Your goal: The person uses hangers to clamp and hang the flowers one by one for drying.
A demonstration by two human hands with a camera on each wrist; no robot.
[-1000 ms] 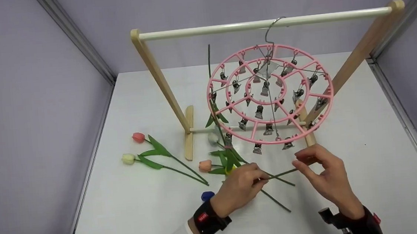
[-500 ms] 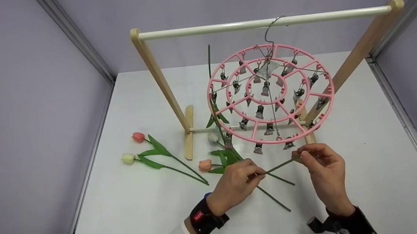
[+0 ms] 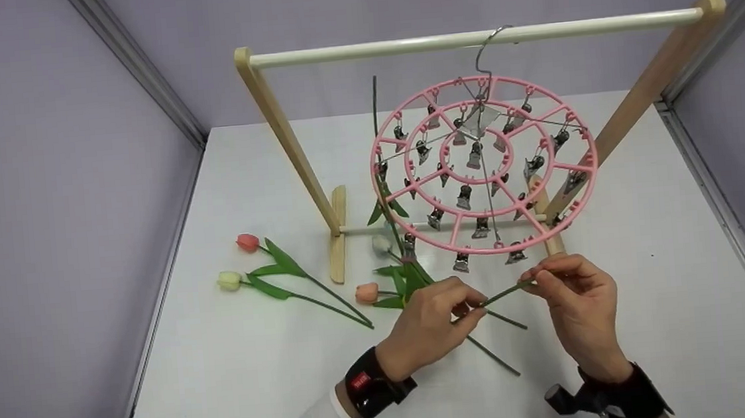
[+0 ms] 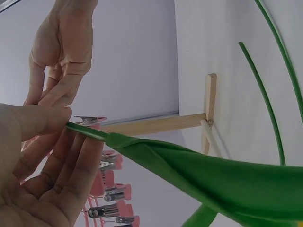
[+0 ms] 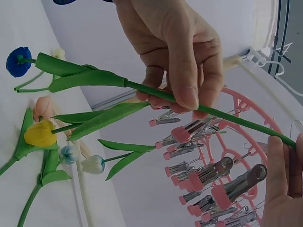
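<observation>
My left hand [image 3: 477, 308] pinches a green flower stem [image 3: 502, 294] at mid-length, while my right hand [image 3: 534, 282] pinches its free end. That end sits just below the front rim clips [image 3: 516, 255] of a pink round clip hanger [image 3: 485, 167]. In the right wrist view the stem [image 5: 236, 118] runs from a blue flower head [image 5: 19, 62] through the left hand's fingers [image 5: 175, 52] to my right fingertips [image 5: 284, 175]. The left wrist view shows the stem's leaf [image 4: 199, 175] and my thumb [image 4: 42, 123] on the stem.
The hanger hooks over a white rod [image 3: 465, 40] on a wooden rack. One tulip [image 3: 382, 243] hangs upside down from a left-side clip. Red [image 3: 247, 243], cream [image 3: 228, 281] and peach [image 3: 366, 293] tulips lie on the white table, with loose stems [image 3: 490, 352] under my hands.
Both hands have lifted the stem a little toward the hanger's front rim. My right hand moved up and took the stem's end between its fingertips.
</observation>
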